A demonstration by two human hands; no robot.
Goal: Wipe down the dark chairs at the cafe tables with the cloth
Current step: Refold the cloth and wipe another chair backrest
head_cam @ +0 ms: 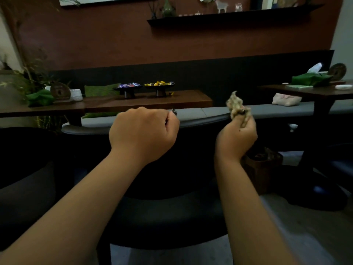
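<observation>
A dark chair (168, 217) with a curved grey-topped backrest (86, 129) stands right in front of me. My left hand (143, 132) is curled over the top of the backrest, gripping it. My right hand (236, 134) is raised just past the backrest's right end and holds a crumpled beige cloth (236, 106), which sticks up above the fingers. Another dark chair (24, 161) sits at the left edge, mostly in shadow.
A long wooden table (149, 102) beyond the chair carries two snack dishes (145, 87), a white cup and green cloth. A grey bench (277, 109) runs along the wall. A second table (315, 90) stands right, a brown bin (261, 169) below.
</observation>
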